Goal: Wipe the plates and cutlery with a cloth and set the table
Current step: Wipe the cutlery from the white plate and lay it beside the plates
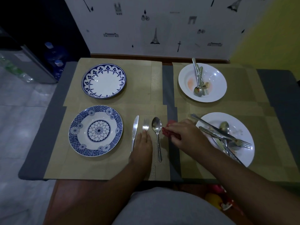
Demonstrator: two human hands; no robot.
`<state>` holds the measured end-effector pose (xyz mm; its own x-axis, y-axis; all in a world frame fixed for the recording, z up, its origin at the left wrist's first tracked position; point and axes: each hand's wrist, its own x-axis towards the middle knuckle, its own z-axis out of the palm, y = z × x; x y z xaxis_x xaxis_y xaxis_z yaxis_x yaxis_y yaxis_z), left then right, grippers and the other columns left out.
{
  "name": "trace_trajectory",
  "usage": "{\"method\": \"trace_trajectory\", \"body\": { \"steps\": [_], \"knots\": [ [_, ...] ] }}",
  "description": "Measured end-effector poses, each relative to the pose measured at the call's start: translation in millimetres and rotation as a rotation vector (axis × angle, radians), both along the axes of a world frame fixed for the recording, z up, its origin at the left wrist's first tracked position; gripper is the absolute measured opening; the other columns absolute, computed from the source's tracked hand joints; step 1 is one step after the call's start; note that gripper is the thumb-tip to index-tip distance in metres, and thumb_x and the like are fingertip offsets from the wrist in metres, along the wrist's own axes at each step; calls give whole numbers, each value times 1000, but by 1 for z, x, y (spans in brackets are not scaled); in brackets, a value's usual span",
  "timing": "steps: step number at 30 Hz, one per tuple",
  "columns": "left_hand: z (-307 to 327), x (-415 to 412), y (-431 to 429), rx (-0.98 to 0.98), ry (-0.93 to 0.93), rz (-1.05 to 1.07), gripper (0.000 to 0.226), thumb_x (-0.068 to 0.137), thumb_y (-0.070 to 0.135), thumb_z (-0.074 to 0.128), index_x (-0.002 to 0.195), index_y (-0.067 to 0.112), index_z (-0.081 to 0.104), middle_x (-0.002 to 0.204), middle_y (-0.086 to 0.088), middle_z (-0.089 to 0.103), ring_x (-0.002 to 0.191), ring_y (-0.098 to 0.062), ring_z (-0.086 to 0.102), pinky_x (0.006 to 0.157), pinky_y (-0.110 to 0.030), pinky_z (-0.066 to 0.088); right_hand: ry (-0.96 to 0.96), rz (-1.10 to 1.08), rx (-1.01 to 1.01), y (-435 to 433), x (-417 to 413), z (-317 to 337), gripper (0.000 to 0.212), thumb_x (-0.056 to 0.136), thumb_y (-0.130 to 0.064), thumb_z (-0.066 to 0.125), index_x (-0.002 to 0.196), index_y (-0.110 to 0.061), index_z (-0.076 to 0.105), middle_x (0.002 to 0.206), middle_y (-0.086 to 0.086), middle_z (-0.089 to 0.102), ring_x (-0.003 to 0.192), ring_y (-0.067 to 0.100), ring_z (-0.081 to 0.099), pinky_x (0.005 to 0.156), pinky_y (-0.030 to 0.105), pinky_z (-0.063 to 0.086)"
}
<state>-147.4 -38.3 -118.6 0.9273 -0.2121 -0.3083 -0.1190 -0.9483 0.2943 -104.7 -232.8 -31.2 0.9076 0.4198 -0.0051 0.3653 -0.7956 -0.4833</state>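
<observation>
Seemingly the left hand [142, 143] lay flat on the fork [145, 125], between knife [135, 129] and spoon [156, 125] beside the near blue plate [77, 121]; the right hand [186, 133] clutched the red cloth [167, 131]. Nudging the fork parallel to its neighbours seemed wise.

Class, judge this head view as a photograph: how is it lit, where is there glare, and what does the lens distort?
Head view: dim, darkest at upper left; small glare spots on the far white plate and the laid spoon; the wide-angle lens splays the sides of the table; the red cloth in the right hand looks murky.
</observation>
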Motion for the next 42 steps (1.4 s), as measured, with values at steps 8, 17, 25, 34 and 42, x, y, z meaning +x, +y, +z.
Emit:
{"method": "trace_trajectory", "body": {
  "steps": [8, 17, 25, 34, 42],
  "knots": [
    [25, 8, -14, -89, -86, -121, 84, 89, 18, 64, 158, 5, 19, 167, -18, 11, 155, -31, 4, 126, -42, 9, -21, -38, 12, -7, -4, 2, 34, 80, -16, 71, 113, -21, 71, 107, -5, 71, 91, 17, 51, 80, 36, 45],
    [65, 19, -72, -254, -133, -202, 61, 105, 21, 44, 159, 8, 18, 168, -12, 11, 155, -24, 6, 118, -27, -3, -99, -124, 19, -56, -12, 9, 22, 76, -11, 69, 97, -16, 74, 96, -2, 73, 86, 17, 63, 83, 30, 43],
    [82, 17, -133, -362, -35, -276, 48, 102, 24, 52, 148, 12, 45, 154, -8, 45, 141, -23, 39, 115, -30, 29, -43, -302, 23, -130, -37, 15, 26, 82, -16, 66, 104, -26, 73, 99, -11, 72, 87, 5, 58, 86, 30, 48],
    [66, 7, -222, -421, 134, -45, 18, 93, 30, 69, 101, 17, 77, 101, 3, 75, 92, -9, 65, 89, -29, 55, -28, -449, -7, -197, -64, 15, 28, 83, -11, 66, 106, -26, 72, 93, -9, 70, 83, 14, 51, 73, 22, 40],
    [53, 15, -255, -397, 347, 237, 30, 89, 40, 72, 99, 12, 72, 77, 11, 64, 68, -4, 58, 53, -12, 36, 4, -464, 62, -226, -70, 2, 34, 79, -10, 68, 109, -26, 72, 99, -10, 71, 88, 20, 50, 74, 30, 44]
  ]
}}
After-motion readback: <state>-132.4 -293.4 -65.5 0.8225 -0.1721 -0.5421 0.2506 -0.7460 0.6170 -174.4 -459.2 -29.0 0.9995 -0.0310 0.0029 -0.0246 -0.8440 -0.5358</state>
